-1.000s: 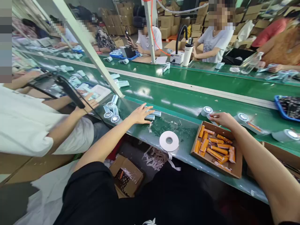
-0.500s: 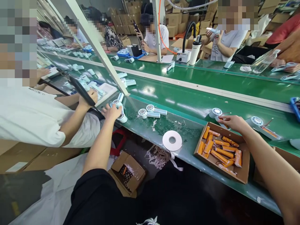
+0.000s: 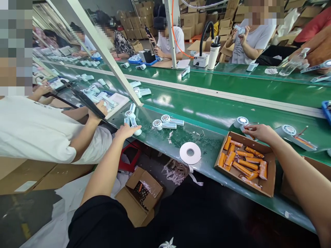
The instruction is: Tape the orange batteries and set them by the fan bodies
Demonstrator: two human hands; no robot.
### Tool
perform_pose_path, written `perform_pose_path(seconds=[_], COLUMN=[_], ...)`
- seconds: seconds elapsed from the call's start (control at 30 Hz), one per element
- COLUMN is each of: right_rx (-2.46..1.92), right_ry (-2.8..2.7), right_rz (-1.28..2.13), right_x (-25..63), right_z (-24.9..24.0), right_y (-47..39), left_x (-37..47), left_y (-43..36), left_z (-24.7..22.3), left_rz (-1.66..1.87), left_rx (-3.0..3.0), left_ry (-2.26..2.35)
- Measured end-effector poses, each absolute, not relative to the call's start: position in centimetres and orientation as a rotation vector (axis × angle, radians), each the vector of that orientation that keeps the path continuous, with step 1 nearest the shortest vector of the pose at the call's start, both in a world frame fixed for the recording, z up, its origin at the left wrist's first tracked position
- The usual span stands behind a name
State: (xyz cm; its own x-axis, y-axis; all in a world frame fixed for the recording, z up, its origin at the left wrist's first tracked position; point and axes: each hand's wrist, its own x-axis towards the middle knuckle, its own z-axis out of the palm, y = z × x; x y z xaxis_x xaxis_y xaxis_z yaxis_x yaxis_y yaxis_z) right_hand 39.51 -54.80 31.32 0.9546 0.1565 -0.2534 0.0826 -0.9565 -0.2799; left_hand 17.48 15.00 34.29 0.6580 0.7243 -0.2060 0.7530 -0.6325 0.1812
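Note:
My left hand (image 3: 126,131) is at the near edge of the bench with its fingers stretched out. It rests beside or on a light blue handheld fan (image 3: 137,131), whose handle is partly behind the fingers. Another such fan (image 3: 129,113) lies just beyond. At the right, my right hand (image 3: 258,132) is closed, its fingertips pinching the handle of a handheld fan (image 3: 242,121) at the belt's edge; the hand hides much of that handle. Right below it stands a cardboard box (image 3: 270,187) of orange-wrapped batteries (image 3: 247,165).
Two more fans (image 3: 165,126) and a white tape roll (image 3: 190,153) lie on the bench. Farther right, a fan (image 3: 289,130) with an open handle shows its wires. A co-worker (image 3: 38,131) sits close at left. A slanted metal post (image 3: 103,51) rises from the bench edge.
My left hand has drawn slightly down toward me, uncovering more of the fans. My right hand has shifted slightly right with its fan. Across the belt, a co-worker has turned the fan they hold.

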Motion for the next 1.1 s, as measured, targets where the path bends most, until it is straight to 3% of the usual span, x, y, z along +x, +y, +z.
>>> perform_pose_path(seconds=[0.17, 0.33, 0.57, 0.73, 0.87, 1.1], right_rx=[-2.811, -2.759, -2.741, -2.717, -2.686, -2.649], right_ry=[-0.173, -0.173, -0.081, -0.034, 0.006, 0.018], right_rz=[0.414, 0.456, 0.451, 0.458, 0.451, 0.441], right_x=[38.6, 38.5, 38.3, 37.9, 38.0, 38.1], right_z=[32.0, 32.3, 32.7, 33.1, 32.8, 32.0], right_y=[-55.1, -55.8, -56.0, -56.3, -56.8, -58.0], left_x=[17.3, 12.3, 9.8, 15.9, 18.5, 18.9], left_y=[13.4, 9.1, -2.4, -1.8, 0.7, 1.3], left_z=[34.9, 34.6, 35.4, 37.6, 37.4, 33.1], left_rz=[-0.288, -0.314, -0.214, -0.467, -0.585, -0.056], left_rx=[2.672, 2.956, 3.091, 3.068, 3.137, 2.977], left_ry=[1.184, 0.863, -0.154, -0.659, -0.664, -0.178])
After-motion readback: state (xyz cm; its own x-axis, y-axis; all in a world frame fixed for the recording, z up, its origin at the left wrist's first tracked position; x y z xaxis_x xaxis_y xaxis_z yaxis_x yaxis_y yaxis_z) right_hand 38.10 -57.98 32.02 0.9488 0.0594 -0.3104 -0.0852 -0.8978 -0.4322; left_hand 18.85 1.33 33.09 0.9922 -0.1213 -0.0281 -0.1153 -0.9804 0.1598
